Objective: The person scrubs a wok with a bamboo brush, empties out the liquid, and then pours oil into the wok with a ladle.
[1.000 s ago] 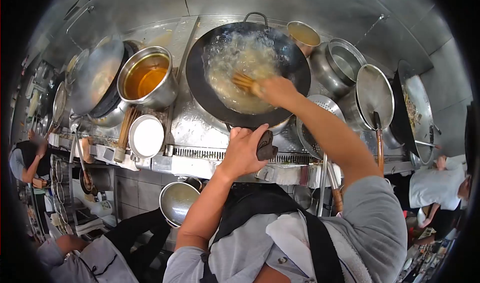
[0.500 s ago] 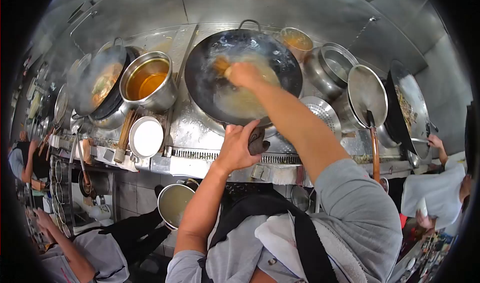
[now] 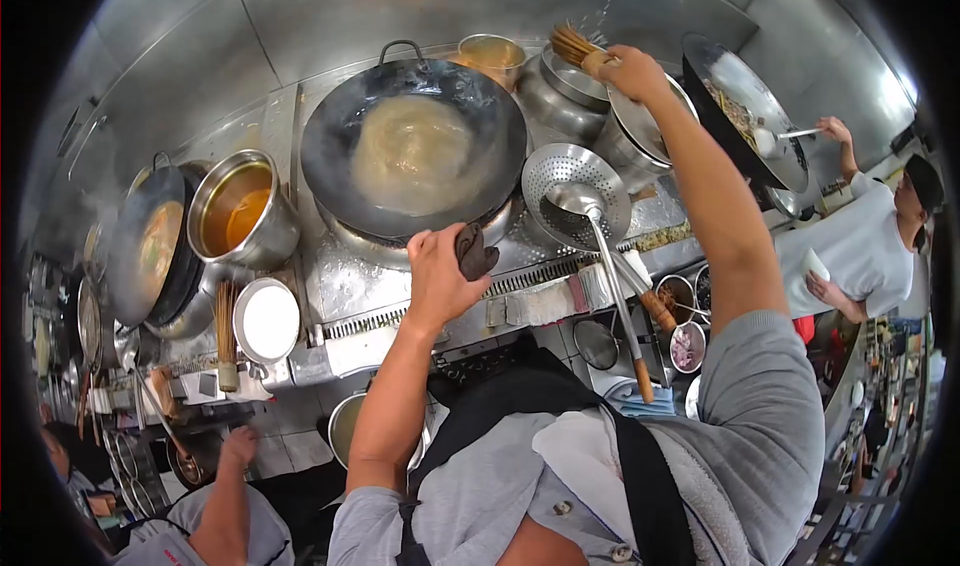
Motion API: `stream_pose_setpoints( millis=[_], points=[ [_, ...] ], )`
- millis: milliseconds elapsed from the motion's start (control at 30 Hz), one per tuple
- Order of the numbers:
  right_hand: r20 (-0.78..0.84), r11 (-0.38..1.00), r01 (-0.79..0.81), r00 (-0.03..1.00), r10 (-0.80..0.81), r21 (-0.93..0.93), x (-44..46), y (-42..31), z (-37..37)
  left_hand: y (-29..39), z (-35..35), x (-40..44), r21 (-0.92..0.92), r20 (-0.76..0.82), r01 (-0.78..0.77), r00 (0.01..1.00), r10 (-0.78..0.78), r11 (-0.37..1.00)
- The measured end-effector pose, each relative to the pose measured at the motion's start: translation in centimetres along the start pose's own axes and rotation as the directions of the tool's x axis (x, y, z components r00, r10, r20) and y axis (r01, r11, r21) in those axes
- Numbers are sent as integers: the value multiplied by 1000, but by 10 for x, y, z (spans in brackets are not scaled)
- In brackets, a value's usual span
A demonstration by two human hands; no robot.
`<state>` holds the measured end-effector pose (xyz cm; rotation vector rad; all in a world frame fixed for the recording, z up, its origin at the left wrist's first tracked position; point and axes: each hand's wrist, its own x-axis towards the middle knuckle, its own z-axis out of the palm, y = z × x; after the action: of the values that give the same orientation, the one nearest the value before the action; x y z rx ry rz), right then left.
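In the middle, a black wok (image 3: 325, 156) sits over the burner with cloudy, yellowish liquid (image 3: 412, 154) inside. My left hand (image 3: 440, 276) is closed round a dark cloth (image 3: 474, 252) at the wok's near edge. Up at the right, my right hand (image 3: 632, 74) grips a bamboo brush (image 3: 580, 48), held over the metal pots behind the strainer. The brush's bristles point up and left, clear of the wok. A perforated skimmer (image 3: 540, 171) with a ladle (image 3: 575, 199) lying in it rests right of the wok.
Left stand a pot of amber oil (image 3: 275, 236), a white-filled pot (image 3: 268, 320), another bamboo brush (image 3: 226, 336) and a steaming wok (image 3: 175, 211). Back right is a wok with food (image 3: 745, 116), where a co-worker (image 3: 850, 251) holds a ladle. Another person (image 3: 220, 526) is at lower left.
My right hand and the brush have left the wok and moved right, over the pots. The view has turned rightward. A ladle now shows in the skimmer.
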<state>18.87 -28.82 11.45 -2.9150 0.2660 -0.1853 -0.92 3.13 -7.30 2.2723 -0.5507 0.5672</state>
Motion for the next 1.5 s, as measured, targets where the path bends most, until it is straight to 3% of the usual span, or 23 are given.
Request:
stream_pose_setpoints(
  millis=[33, 67, 100, 133, 167, 200, 233, 267, 300, 333, 433, 567, 667, 733, 767, 867, 967, 1033, 1133, 1267, 1367, 1467, 1500],
  points=[
    [20, 973, -91, 996, 89, 213, -22, 6, -8, 5, -3, -7, -325, -24, 161, 984, -179, 932],
    [-144, 947, 86, 989, -42, 309, -39, 27, 11, 14, -5, -18, -614, 9, 284, 936, -353, 736],
    [-308, 887, 270, 939, -155, 374, -60, 51, 42, 23, -10, -30, -825, 102, 354, 860, -500, 441],
    [-300, 813, 297, 941, -159, 501, -97, 61, 60, 31, -24, -39, -916, 115, 289, 854, -507, 280],
    [-210, 695, 205, 975, -79, 689, -141, 68, 81, 28, -30, -52, -945, 264, 325, 813, -518, 29],
    [-105, 714, 136, 991, -87, 687, -186, 69, 92, 24, -39, -64, -915, 403, 340, 769, -496, -217],
    [16, 607, 36, 997, -80, 794, -225, 76, 119, 17, -42, -81, -887, 457, 331, 724, -516, -322],
    [178, 634, -117, 983, -34, 765, -263, 65, 121, 8, -39, -101, -853, 508, 311, 680, -530, -418],
    [183, 588, -116, 982, -54, 800, -293, 78, 156, 3, -37, -112, -813, 557, 283, 634, -536, -510],
    [187, 540, -119, 980, -73, 834, -311, 90, 197, 3, -35, -114, -820, 557, 271, 581, -593, -504],
    [533, 533, -458, 846, 16, 711, -333, 102, 241, 11, -34, -102, -841, 541, 290, 437, -719, -457],
    [418, 602, -305, 907, -53, 738, -323, 96, 210, 6, -39, -34, -802, 566, 375, 228, -793, -464],
    [43, 744, 123, 979, -200, 657, -331, 97, 200, -24, -23, 6, -734, 603, 516, 197, -773, -441],
    [244, 792, 7, 950, -196, 610, -331, 104, 202, -33, -10, 19, -678, 614, 594, 132, -778, -433],
    [346, 809, -39, 915, -206, 586, -329, 105, 205, -45, -6, 19, -670, 632, 603, 157, -759, -433],
    [384, 832, -79, 908, -167, 549, -327, 105, 213, -45, 3, 23, -693, 664, 507, 172, -728, -512],
    [270, 769, -25, 943, -194, 639, -330, 102, 201, 1, 8, 40, -666, 676, 536, 138, -724, -519],
    [215, 719, 5, 953, -215, 695, -334, 101, 201, -31, 25, 28, -756, 618, 424, 209, -758, -499],
    [394, 826, -22, 886, -245, 563, -330, 111, 227, -42, 35, 13, -819, 563, 310, 273, -780, -483],
    [226, 747, 0, 953, -202, 665, -337, 110, 204, -16, 28, 6, -863, 495, 291, 322, -807, -414],
    [418, 846, -25, 877, -237, 533, -329, 119, 221, -20, 35, -5, -871, 483, 270, 325, -813, -410],
    [324, 815, -21, 923, -206, 579, -331, 119, 220, -5, 26, -8, -877, 451, 346, 356, -818, -334],
    [159, 747, 82, 956, -246, 660, -335, 121, 222, -11, 21, -14, -870, 465, 344, 332, -821, -354]
  ],
)
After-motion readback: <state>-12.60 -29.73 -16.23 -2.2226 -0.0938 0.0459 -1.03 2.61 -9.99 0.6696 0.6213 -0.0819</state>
